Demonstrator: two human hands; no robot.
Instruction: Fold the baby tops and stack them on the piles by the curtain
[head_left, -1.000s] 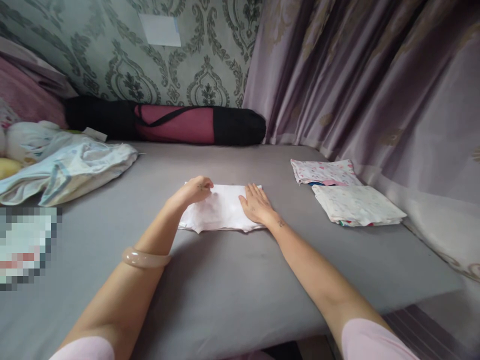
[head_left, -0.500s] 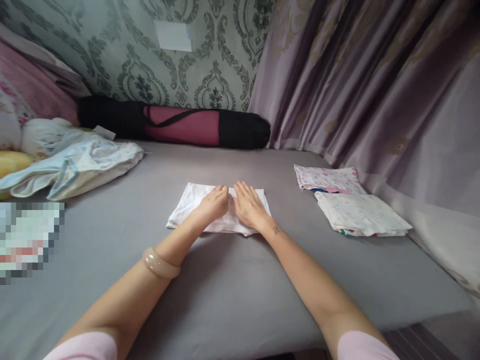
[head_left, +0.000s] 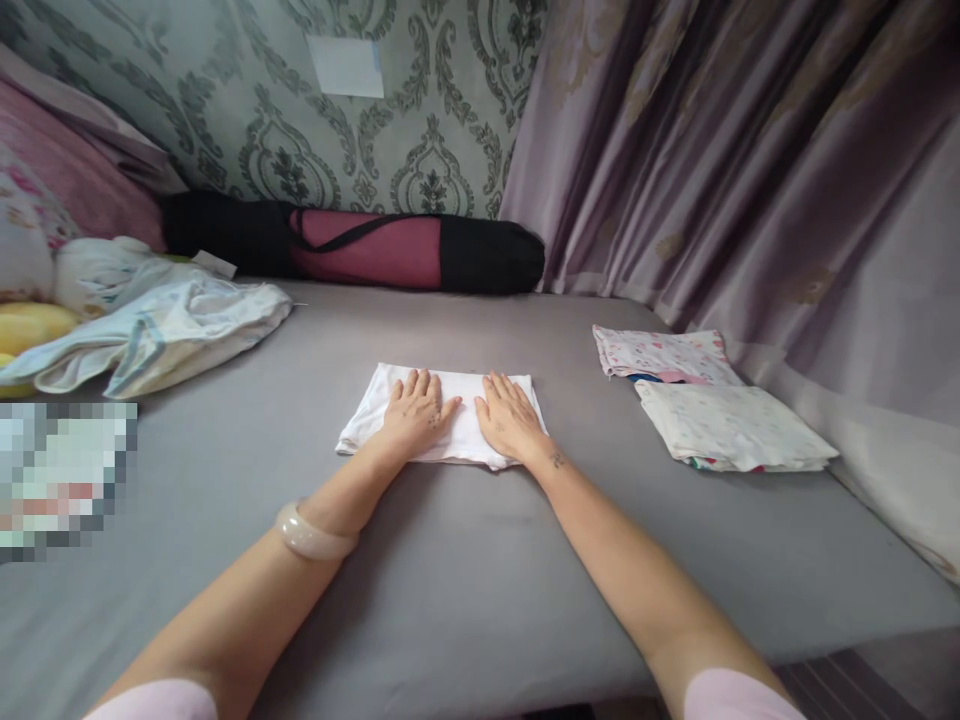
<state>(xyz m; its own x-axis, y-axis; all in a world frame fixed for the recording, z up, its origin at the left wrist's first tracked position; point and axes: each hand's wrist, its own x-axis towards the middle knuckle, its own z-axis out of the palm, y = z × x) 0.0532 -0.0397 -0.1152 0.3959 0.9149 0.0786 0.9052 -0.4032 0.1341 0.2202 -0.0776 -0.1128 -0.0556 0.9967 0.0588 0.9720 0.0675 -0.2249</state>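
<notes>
1. Head view, hands: the left hand (head_left: 416, 412) lies palm down with its fingers spread, and the right hand (head_left: 508, 415) lies palm down with its thumb held apart from its fingers. Both are open and neither grips anything.
2. Head view, cloth: under both hands, a folded white cloth (head_left: 459, 440) lies flat on the grey-sheeted bed (head_left: 480, 590), roughly centred in front of the person. One hand rests on each half, a bare strip showing between them; the spacing probably spreads the pressure and keeps the folded layers flat. Its near edge is slightly uneven.
3. Head view, right side: a folded floral cloth (head_left: 667, 355) lies just behind a folded cream cloth (head_left: 735, 425). Both sit well apart from the white one, near the curtain (head_left: 660, 170), perhaps so that the middle leaves room for the arms.
4. Head view, left and back: a rumpled pale cloth (head_left: 202, 325) lies loose at the left, unlike the neat folds opposite. A long black and maroon bag (head_left: 367, 250) lies along the patterned wall (head_left: 300, 150), likely out of the way there.
</notes>
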